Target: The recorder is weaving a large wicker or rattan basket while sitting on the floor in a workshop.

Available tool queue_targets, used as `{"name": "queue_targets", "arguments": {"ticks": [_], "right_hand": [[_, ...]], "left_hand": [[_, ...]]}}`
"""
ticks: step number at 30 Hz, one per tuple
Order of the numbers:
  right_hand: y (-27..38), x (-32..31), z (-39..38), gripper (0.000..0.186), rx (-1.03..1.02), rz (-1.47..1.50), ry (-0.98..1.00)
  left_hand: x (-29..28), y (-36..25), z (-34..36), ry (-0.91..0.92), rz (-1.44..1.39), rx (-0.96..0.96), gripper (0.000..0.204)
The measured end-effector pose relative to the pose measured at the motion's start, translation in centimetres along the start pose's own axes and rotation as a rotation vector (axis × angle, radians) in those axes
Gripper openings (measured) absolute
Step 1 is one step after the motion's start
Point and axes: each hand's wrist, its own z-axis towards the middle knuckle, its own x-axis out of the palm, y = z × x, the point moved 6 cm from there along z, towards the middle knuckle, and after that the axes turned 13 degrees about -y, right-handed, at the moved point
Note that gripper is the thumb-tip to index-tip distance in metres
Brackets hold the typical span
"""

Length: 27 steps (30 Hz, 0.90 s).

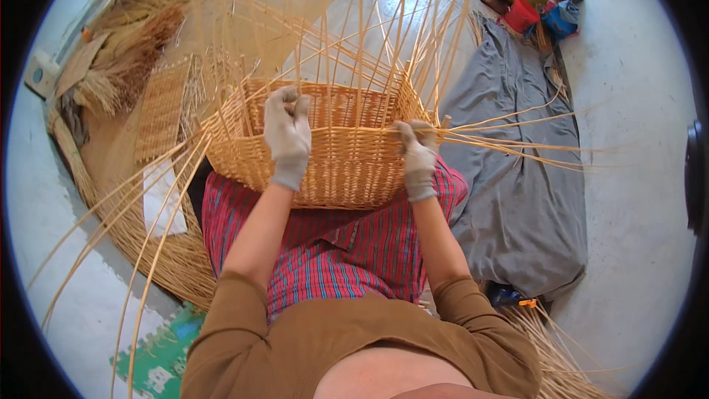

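A rectangular wicker basket sits on my lap over red striped cloth, with long upright rods rising from its rim and bundles of rods fanning out at both sides. My left hand, in a pale knitted glove, is raised at the front rim with curled fingers among the uprights; what they hold is hard to make out. My right hand, gloved alike, is closed on rods at the rim beside the right front corner, where long weavers stick out to the right.
A grey cloth covers a long shape on my right, with red and blue containers beyond it. Reed bundles, brushy straw and a woven panel lie on my left. A green foam mat is at lower left.
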Motion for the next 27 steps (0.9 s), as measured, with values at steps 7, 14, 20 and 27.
{"name": "queue_targets", "arguments": {"ticks": [7, 14, 20, 27], "right_hand": [[7.4, 8.0, 0.9, 0.057, -0.894, -0.32, 0.206], [3.4, -4.3, 6.8, 0.05, -0.372, 0.15, -0.153], [11.3, -3.3, 6.0, 0.058, -1.134, -0.973, -0.196], [7.0, -3.6, 5.1, 0.049, -1.08, -1.352, -0.254]], "left_hand": [[8.2, 1.1, -7.6, 0.592, 0.428, 0.312, 0.029], [7.9, -2.2, -8.0, 0.853, 0.188, -0.283, 0.034], [8.5, -12.6, -11.0, 0.611, 0.071, 0.534, 0.063], [11.0, -8.9, -12.2, 0.943, 0.431, 0.318, 0.065]]}}
